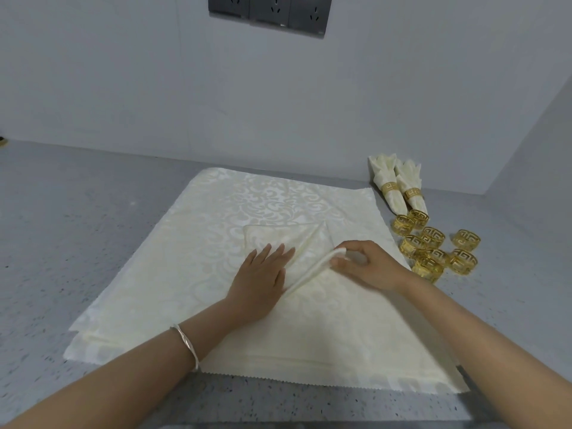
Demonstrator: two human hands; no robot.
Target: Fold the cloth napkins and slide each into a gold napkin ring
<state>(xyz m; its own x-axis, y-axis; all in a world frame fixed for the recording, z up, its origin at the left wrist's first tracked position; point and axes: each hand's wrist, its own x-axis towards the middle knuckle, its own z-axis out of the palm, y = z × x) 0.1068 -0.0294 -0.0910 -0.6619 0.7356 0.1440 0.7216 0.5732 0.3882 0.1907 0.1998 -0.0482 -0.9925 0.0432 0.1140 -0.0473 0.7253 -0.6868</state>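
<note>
A folded cream napkin [278, 238] lies on top of a stack of flat cream patterned napkins [173, 274] in the middle of the counter. My left hand [260, 283] presses flat on the folded napkin's left part, fingers straight. My right hand [365, 267] pinches a folded edge of that napkin [312, 270] and lifts it off the stack. Several loose gold napkin rings [433, 246] sit to the right. Behind them lie two finished napkins in gold rings [394, 184].
The grey speckled counter [62, 230] runs along a pale wall, with a side wall [532, 144] at the right close to the rings. Dark wall sockets [269, 10] are mounted above. The stack's zigzag edge [309, 380] lies near the counter's front.
</note>
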